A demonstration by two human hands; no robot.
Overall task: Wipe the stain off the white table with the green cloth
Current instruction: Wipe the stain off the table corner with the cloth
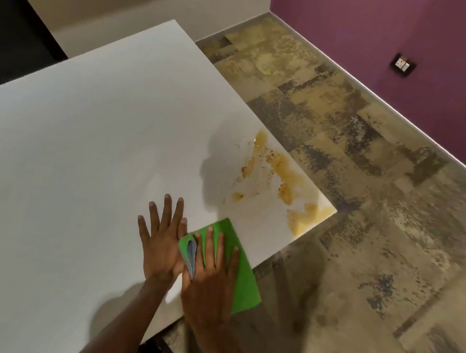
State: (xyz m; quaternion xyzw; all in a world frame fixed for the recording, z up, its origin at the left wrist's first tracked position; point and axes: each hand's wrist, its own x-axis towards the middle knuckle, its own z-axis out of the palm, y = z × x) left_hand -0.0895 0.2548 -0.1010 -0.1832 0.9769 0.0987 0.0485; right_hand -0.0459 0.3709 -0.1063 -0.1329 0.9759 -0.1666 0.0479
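The white table [83,143] fills the left and middle of the head view. A yellow-brown stain [282,170] with small crumbs is smeared near its right corner. The green cloth [243,271], folded with a blue-grey inner layer showing, lies at the table's near right edge and partly overhangs it. My right hand [210,279] rests flat on the cloth, fingers spread. My left hand [160,243] lies flat on the bare table just left of the cloth, its edge touching the cloth's fold. The stain is apart from both hands, farther up and to the right.
Mottled brown and grey floor [363,251] lies right of the table. A purple wall [417,52] carries a dark socket plate [403,65]. A dark object [5,40] stands beyond the table's far left edge. A dark chair part [157,352] shows below the near edge.
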